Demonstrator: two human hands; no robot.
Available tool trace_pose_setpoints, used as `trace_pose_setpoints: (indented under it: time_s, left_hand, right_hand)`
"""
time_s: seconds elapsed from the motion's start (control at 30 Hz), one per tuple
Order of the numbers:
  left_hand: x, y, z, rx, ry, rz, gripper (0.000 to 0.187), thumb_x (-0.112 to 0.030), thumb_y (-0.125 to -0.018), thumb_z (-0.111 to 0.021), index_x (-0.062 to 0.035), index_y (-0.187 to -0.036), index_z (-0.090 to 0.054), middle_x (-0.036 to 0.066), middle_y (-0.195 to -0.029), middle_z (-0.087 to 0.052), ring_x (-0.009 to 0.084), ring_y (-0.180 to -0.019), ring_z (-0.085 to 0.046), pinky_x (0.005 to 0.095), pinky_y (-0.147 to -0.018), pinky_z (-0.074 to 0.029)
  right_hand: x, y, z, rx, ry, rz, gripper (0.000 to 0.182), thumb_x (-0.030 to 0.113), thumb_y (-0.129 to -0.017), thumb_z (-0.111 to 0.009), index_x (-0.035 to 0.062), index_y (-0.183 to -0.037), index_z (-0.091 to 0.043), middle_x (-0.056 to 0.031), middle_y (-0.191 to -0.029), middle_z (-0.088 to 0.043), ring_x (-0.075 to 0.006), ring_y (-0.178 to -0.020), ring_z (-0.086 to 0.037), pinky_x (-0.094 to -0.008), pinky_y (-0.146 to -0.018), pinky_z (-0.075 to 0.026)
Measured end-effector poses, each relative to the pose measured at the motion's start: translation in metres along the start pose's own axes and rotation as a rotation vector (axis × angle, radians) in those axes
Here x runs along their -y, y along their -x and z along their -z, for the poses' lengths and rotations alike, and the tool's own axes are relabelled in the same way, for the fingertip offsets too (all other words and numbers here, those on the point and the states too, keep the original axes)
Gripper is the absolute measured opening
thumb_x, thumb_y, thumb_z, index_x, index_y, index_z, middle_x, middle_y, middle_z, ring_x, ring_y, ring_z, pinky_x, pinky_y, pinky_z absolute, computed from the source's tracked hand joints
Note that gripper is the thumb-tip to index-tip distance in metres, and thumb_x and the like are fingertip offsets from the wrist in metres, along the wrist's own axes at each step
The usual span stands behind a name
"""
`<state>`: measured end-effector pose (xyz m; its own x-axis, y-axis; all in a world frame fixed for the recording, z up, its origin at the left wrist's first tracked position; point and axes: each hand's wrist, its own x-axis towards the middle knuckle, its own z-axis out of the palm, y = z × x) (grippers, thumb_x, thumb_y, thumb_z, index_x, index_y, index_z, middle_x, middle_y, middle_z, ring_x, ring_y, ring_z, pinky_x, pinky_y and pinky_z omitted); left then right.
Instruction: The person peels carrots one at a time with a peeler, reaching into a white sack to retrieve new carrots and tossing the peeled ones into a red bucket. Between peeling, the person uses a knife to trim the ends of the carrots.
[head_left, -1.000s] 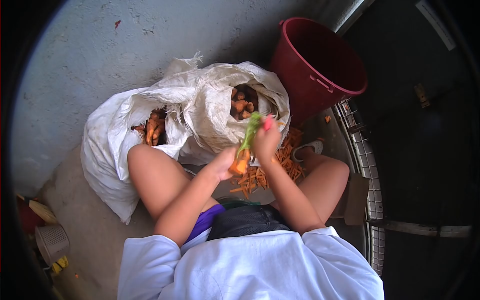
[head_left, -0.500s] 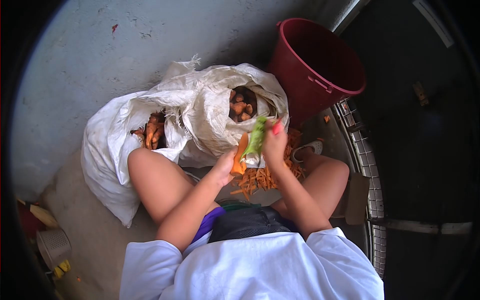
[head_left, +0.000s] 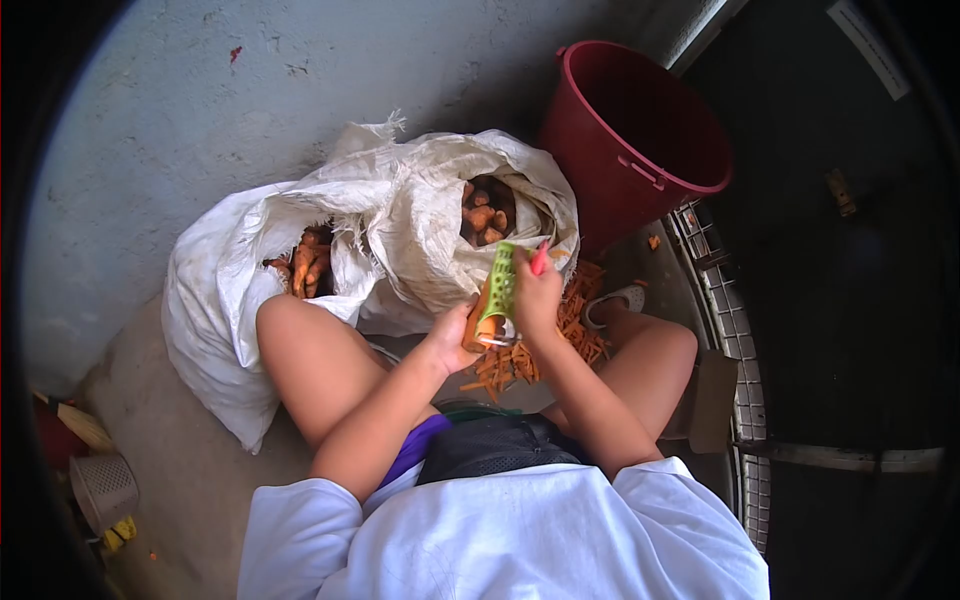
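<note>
An orange carrot (head_left: 473,332) is gripped in my left hand (head_left: 452,337), its cut orange end facing me. My right hand (head_left: 537,296) is closed round a green grater-like peeler (head_left: 499,282) with holes along it. The tool lies against the carrot's right side, and its metal end shows near the carrot's lower end. Something red (head_left: 540,258) sticks out at the top of my right hand. Below both hands, orange strips (head_left: 505,369) are heaped between my legs.
Two white sacks (head_left: 225,275) of carrots stand beyond my knees. Behind them is a dark red bucket (head_left: 640,130). A wire rack (head_left: 735,330) runs along the right; a beige perforated basket (head_left: 104,492) sits at the lower left.
The green tool has come down along the carrot, and its metal end is now at the carrot's lower end. My right hand has shifted slightly left and down.
</note>
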<state>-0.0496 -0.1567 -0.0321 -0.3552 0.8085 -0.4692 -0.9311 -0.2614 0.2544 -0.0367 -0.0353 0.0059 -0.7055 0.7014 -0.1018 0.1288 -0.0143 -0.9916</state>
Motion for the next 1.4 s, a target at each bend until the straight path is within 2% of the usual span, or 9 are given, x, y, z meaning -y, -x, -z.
trace_pose_setpoints:
  time_s: [0.17, 0.43, 0.53, 0.63, 0.83, 1.0, 1.23, 1.37, 1.4]
  left_hand:
    - [0.002, 0.008, -0.014, 0.000, 0.075, -0.028, 0.031, -0.029, -0.090, -0.030, -0.0057, -0.100, -0.048, 0.006, -0.091, -0.056, 0.0177, -0.081, -0.055, 0.0317, -0.069, -0.046]
    - [0.004, -0.002, 0.003, 0.011, -0.048, -0.056, 0.036, -0.035, -0.089, -0.030, -0.0062, -0.101, -0.048, 0.009, -0.085, -0.056, 0.0205, -0.071, -0.055, 0.0355, -0.057, -0.046]
    - [0.004, -0.001, 0.001, -0.057, -0.098, -0.013, 0.039, -0.037, -0.089, -0.028, -0.0055, -0.099, -0.047, 0.008, -0.078, -0.053, 0.0195, -0.066, -0.051, 0.0321, -0.053, -0.043]
    - [0.013, 0.008, -0.010, 0.003, -0.106, 0.009, 0.040, -0.039, -0.090, -0.025, -0.0046, -0.098, -0.045, 0.007, -0.074, -0.047, 0.0175, -0.065, -0.047, 0.0289, -0.054, -0.042]
    - [0.009, 0.016, -0.021, 0.094, -0.259, 0.037, 0.041, -0.039, -0.090, -0.025, -0.0042, -0.100, -0.044, 0.007, -0.078, -0.047, 0.0152, -0.067, -0.047, 0.0280, -0.055, -0.042]
    - [0.006, 0.000, -0.001, 0.012, -0.202, -0.017, 0.039, -0.040, -0.089, -0.029, -0.0056, -0.099, -0.044, 0.006, -0.077, -0.048, 0.0149, -0.067, -0.047, 0.0277, -0.054, -0.041]
    - [-0.001, 0.002, 0.000, 0.010, -0.127, -0.008, 0.037, -0.041, -0.088, -0.030, -0.0087, -0.098, -0.046, 0.004, -0.076, -0.049, 0.0154, -0.067, -0.049, 0.0287, -0.056, -0.042]
    - [0.004, -0.001, -0.003, -0.083, -0.150, 0.000, 0.037, -0.040, -0.088, -0.030, -0.0089, -0.097, -0.046, 0.004, -0.076, -0.050, 0.0161, -0.069, -0.050, 0.0290, -0.057, -0.042]
    - [0.005, -0.002, -0.003, -0.087, -0.143, 0.001, 0.037, -0.040, -0.088, -0.030, -0.0087, -0.098, -0.046, 0.004, -0.076, -0.050, 0.0162, -0.069, -0.050, 0.0291, -0.057, -0.042]
  right_hand:
    - [0.005, 0.016, -0.015, -0.084, 0.082, 0.138, 0.019, 0.016, -0.081, -0.052, -0.0007, -0.072, -0.050, -0.0050, -0.053, -0.045, -0.0107, -0.050, -0.039, -0.0285, -0.048, -0.035]
    - [-0.005, 0.003, -0.013, -0.111, 0.341, 0.135, 0.019, 0.017, -0.082, -0.051, -0.0008, -0.077, -0.053, -0.0084, -0.056, -0.048, -0.0130, -0.053, -0.041, -0.0287, -0.052, -0.037]
    - [-0.012, -0.008, -0.014, -0.190, 0.417, 0.224, 0.017, 0.018, -0.079, -0.052, 0.0018, -0.076, -0.053, -0.0217, -0.066, -0.054, -0.0369, -0.063, -0.053, -0.0404, -0.056, -0.040]
    - [-0.015, -0.035, -0.004, -0.293, 0.452, 0.148, 0.018, 0.021, -0.079, -0.052, 0.0029, -0.078, -0.053, -0.0215, -0.068, -0.055, -0.0382, -0.066, -0.053, -0.0423, -0.058, -0.040]
    - [-0.028, -0.098, 0.034, -0.572, 0.323, 0.091, 0.025, 0.025, -0.081, -0.049, 0.0013, -0.074, -0.052, -0.0168, -0.065, -0.057, -0.0296, -0.059, -0.055, -0.0379, -0.057, -0.041]
    - [-0.017, -0.064, 0.026, -0.201, -0.008, 0.232, 0.021, 0.020, -0.085, -0.047, 0.0014, -0.075, -0.050, 0.0007, -0.054, -0.039, -0.0055, -0.051, -0.032, -0.0242, -0.046, -0.030]
    - [-0.024, -0.039, 0.044, -0.142, 0.253, 0.238, 0.019, 0.017, -0.084, -0.048, -0.0009, -0.078, -0.050, -0.0052, -0.057, -0.041, -0.0103, -0.055, -0.037, -0.0263, -0.052, -0.035]
    - [-0.011, -0.035, 0.040, -0.169, 0.011, 0.187, 0.018, 0.017, -0.085, -0.048, 0.0007, -0.076, -0.048, -0.0040, -0.057, -0.042, -0.0106, -0.055, -0.036, -0.0265, -0.052, -0.034]
    - [-0.009, -0.031, 0.038, -0.122, 0.102, 0.254, 0.021, 0.021, -0.086, -0.047, 0.0021, -0.077, -0.048, 0.0042, -0.062, -0.040, -0.0046, -0.058, -0.034, -0.0218, -0.052, -0.032]
